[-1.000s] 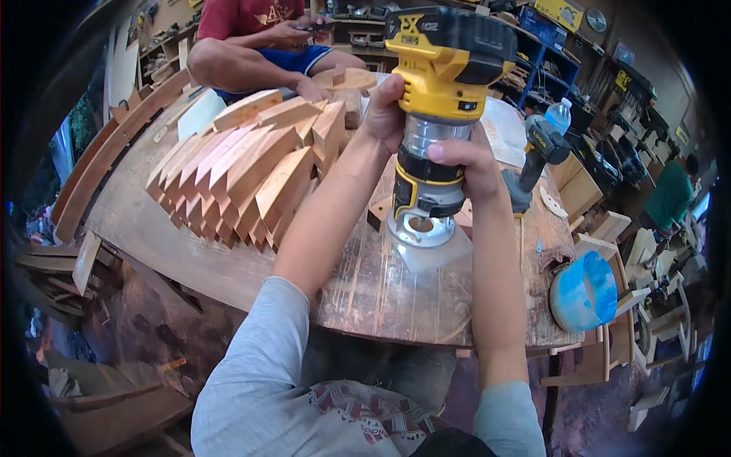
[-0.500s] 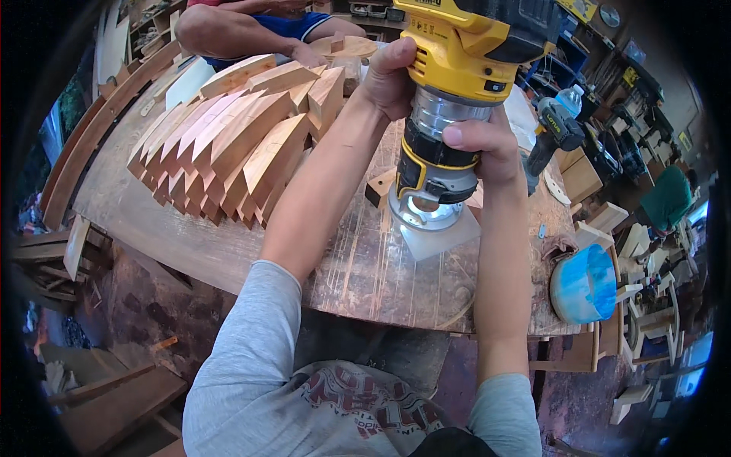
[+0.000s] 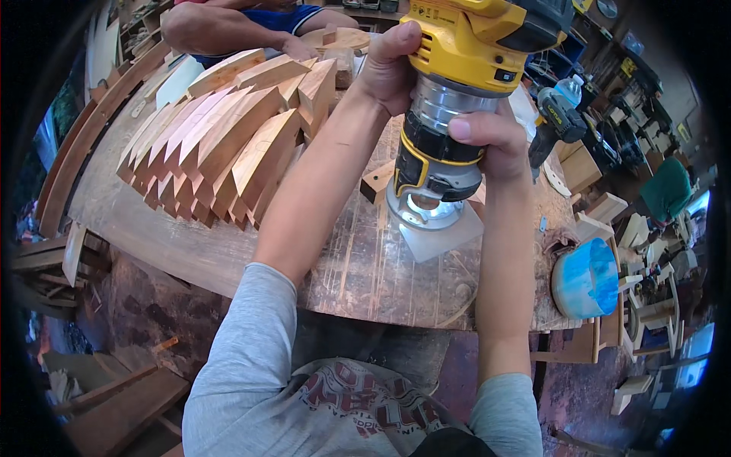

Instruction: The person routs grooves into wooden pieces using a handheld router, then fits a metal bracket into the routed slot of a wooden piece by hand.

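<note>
A yellow and black trim router (image 3: 464,46) is upright between my hands, with a metal collar and a clear square base plate (image 3: 430,240); a white light glows at its base. My left hand (image 3: 388,76) grips the upper housing from the left. My right hand (image 3: 495,145) wraps round the lower body, thumb across the black band. Behind the base lies a dark-sided wood block (image 3: 377,183). To the left a stack of several angled, pointed wooden pieces (image 3: 221,145) rests on the worn worktable (image 3: 365,289).
Another person (image 3: 221,30) sits on the far side, legs on the table near a round wooden piece (image 3: 335,38). At right are a cordless drill (image 3: 560,114), a plastic bottle (image 3: 569,90) and a blue-stained container (image 3: 586,278). Curved boards (image 3: 84,152) stand at left, chairs beyond right.
The router and both hands appear slightly higher and farther right in view. The surroundings have shifted up and left as the view moved; both hands keep their grip.
</note>
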`<state>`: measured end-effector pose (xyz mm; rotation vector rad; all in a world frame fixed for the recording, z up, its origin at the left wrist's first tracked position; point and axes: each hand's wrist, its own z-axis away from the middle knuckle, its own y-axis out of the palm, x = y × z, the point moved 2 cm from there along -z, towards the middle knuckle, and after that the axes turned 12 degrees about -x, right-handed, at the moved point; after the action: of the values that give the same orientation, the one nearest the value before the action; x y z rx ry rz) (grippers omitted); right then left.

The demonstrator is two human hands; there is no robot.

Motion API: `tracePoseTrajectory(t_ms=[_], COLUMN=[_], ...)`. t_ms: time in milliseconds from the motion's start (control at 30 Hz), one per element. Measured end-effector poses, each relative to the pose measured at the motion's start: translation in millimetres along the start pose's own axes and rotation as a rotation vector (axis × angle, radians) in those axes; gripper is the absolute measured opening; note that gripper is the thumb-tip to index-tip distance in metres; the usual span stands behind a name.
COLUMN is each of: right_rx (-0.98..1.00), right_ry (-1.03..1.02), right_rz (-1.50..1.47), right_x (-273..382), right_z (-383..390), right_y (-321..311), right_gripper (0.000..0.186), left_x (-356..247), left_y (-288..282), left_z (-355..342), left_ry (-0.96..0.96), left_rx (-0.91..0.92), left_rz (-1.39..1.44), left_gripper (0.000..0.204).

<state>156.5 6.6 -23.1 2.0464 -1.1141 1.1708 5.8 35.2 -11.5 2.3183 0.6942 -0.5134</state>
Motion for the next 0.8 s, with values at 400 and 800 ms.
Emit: tracePoseTrajectory(t_ms=[400,800], right_rx=[0.005,0.012], right_ry=[-0.015,0.008], right_rz=[-0.017,-0.024], right_x=[-1.8,-1.3], right_z=[-0.3,-0.1], right_y=[-2.1,-4.2], right_gripper=[0.075,0.074], left_x=[-1.2,-2.4], left_y=[4.7,4.0], left_z=[-2.2,-1.9], left_ry=[0.011,0.026], left_rx=[-0.014,-0.026], left_rz=[-0.028,-0.041], left_gripper=[0.082,0.082])
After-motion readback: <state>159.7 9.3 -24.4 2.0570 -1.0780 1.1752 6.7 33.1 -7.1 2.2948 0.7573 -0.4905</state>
